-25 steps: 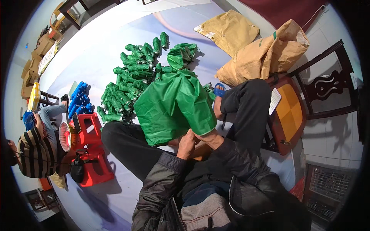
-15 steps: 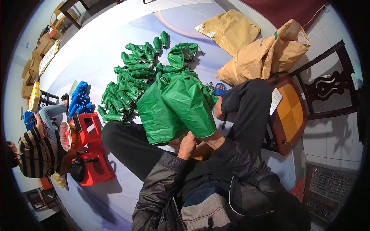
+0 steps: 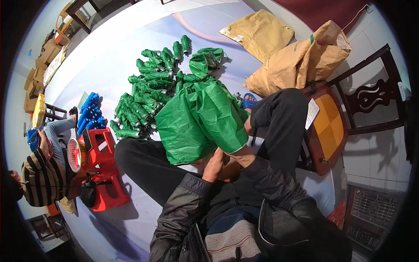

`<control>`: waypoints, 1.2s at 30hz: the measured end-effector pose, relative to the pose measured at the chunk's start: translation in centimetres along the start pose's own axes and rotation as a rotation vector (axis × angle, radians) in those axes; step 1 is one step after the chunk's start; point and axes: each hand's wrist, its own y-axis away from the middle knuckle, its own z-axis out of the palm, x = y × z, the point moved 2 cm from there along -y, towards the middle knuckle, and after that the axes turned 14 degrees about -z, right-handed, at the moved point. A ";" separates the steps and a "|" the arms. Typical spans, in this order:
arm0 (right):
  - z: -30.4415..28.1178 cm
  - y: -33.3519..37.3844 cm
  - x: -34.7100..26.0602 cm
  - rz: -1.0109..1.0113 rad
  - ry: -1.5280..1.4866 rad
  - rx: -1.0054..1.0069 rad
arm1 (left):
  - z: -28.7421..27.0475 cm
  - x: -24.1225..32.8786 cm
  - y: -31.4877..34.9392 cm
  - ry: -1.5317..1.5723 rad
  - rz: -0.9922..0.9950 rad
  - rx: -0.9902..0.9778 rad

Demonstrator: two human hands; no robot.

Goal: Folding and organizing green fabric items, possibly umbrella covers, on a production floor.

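A green umbrella [image 3: 198, 120] with its canopy loose and half spread stands between my bent legs. My left hand [image 3: 214, 165] is closed below the canopy's lower edge, fingers curled around the umbrella's lower end, which is mostly hidden. From the right, my right hand [image 3: 243, 156] reaches in under the cloth; the canopy covers its fingers. Just beyond lies a pile of folded green umbrellas [image 3: 146, 94], closely packed on the pale floor sheet. One looser green umbrella [image 3: 203, 61] rests at the pile's far right.
Tan sacks [image 3: 301, 61] stand at the far right, beside a dark wooden chair [image 3: 329, 126]. Red plastic stools [image 3: 104, 187] and blue dotted umbrellas [image 3: 91, 113] are on the left. Another person in a striped top [image 3: 39, 174] sits there, near a round heater [image 3: 75, 155].
The canopy's right part has shifted slightly right and its folds have changed. My left hand has turned a little, with its fingertips a bit higher beneath the cloth's edge.
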 end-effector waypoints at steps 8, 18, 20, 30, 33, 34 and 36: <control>-0.6 -0.4 -1.3 -0.195 0.339 -0.071 | -0.9 -1.4 -0.3 -0.045 -0.123 -0.082; -0.4 1.5 -1.1 0.187 -0.195 0.005 | -0.7 0.8 0.2 -0.274 -0.002 -0.010; -0.1 2.1 -0.8 0.129 -0.157 0.010 | -0.6 1.8 0.4 -0.248 -0.037 -0.031; 0.8 3.5 0.0 -0.179 0.195 -0.023 | -0.3 1.6 0.2 -0.483 0.236 -0.030; 0.4 2.2 -1.2 -0.066 -0.105 0.002 | 0.0 -4.7 -0.9 -0.159 0.092 -0.045; 0.0 1.5 -1.8 0.090 -0.426 0.029 | 0.1 -5.0 -1.0 0.005 0.021 -0.059; -0.7 0.7 -2.5 0.252 -0.737 0.060 | 0.1 -3.9 -1.2 -0.022 -0.159 -0.119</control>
